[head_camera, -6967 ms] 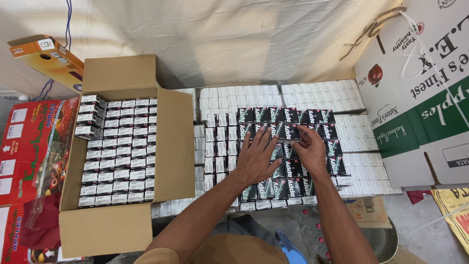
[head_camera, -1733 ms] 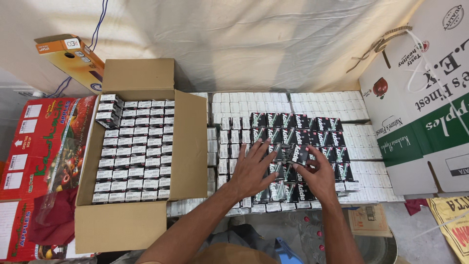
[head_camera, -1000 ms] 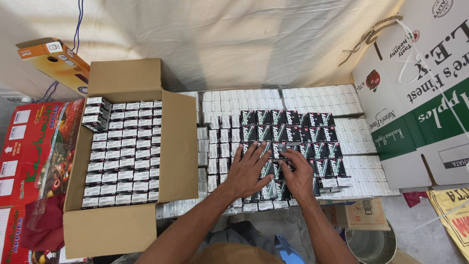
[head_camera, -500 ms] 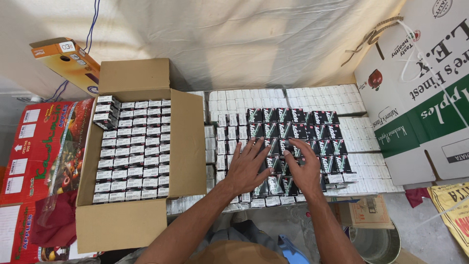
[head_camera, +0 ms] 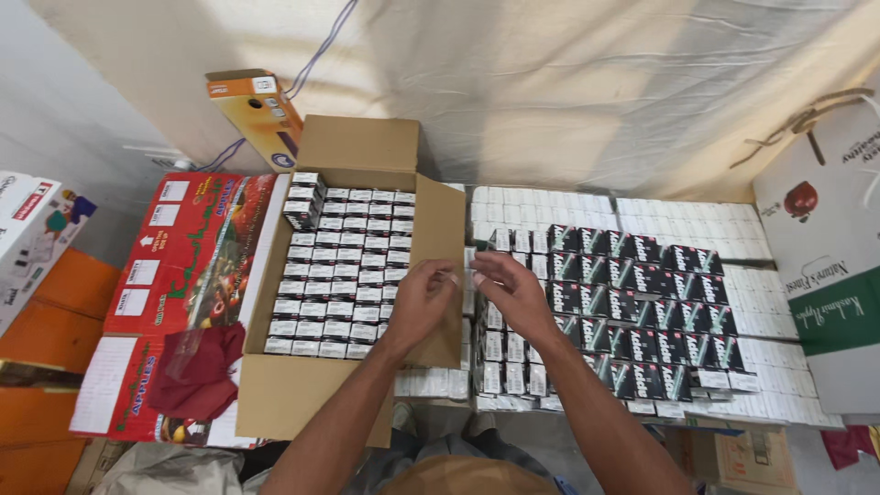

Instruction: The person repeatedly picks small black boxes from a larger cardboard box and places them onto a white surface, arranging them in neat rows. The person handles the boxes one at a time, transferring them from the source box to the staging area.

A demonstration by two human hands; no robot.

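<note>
Draped white cloth backs a tabletop (head_camera: 807, 417) spread with small boxes (head_camera: 642, 302). Both hands, left hand (head_camera: 420, 298) and right hand (head_camera: 513, 289), pinch one small box (head_camera: 466, 271) together at the right flap of the open carton (head_camera: 367, 147). That carton looks nearly filled with one layer, while many boxes remain right of it.

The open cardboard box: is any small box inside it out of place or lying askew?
Yes. In the open cardboard box, the small boxes lie in flat, even rows, but at the far left corner a few stacked boxes sit higher and turned at an angle. The hands are not near them.
</note>
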